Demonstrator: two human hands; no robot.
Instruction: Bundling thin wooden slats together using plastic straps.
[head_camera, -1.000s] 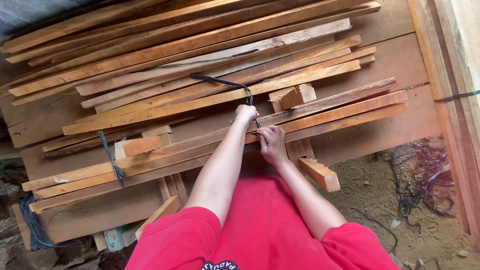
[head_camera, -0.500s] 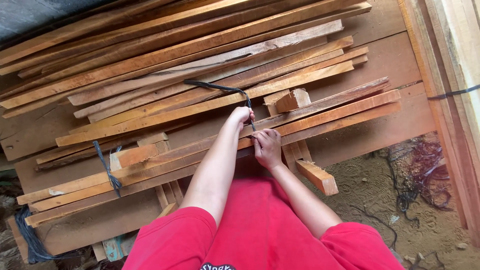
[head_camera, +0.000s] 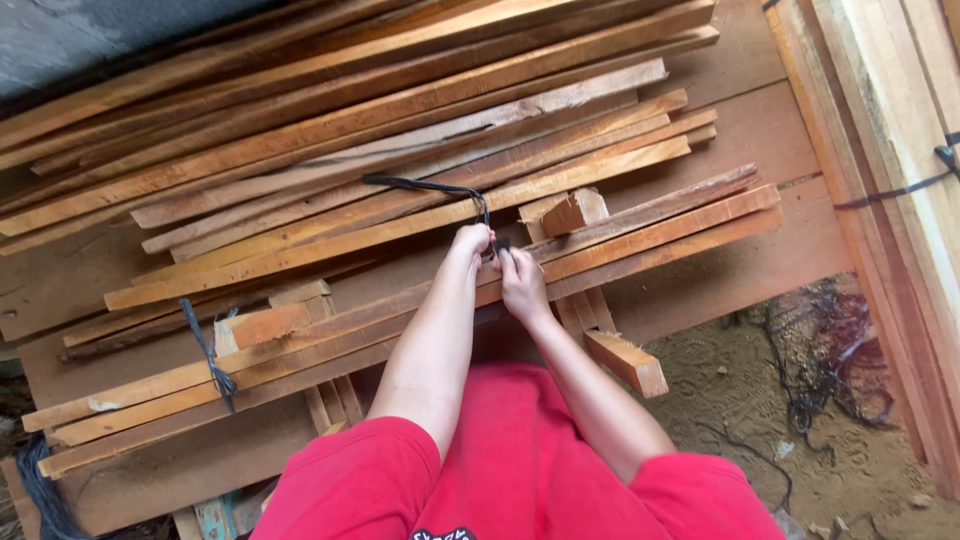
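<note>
Cord (head_camera: 430, 187): dark, thin, flat strap running from the far-left slats to the hands at mid-scene, over the bundle of slats (head_camera: 640, 225). Head view: left hand (head_camera: 470, 243) and right hand (head_camera: 520, 275) both pinch it, fingers closed on the cord, knuckles nearly touching. Risk: cord slips or snaps under pull, and the loose block (head_camera: 575, 211) just right could tip off.

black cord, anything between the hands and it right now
Nothing visible does. Both hands already meet the black cord at the bundle of wooden slats: the left hand grips it where it comes down over the slats, and the right hand pinches it just beside. The cord's free end trails left over the stacked planks.
</note>
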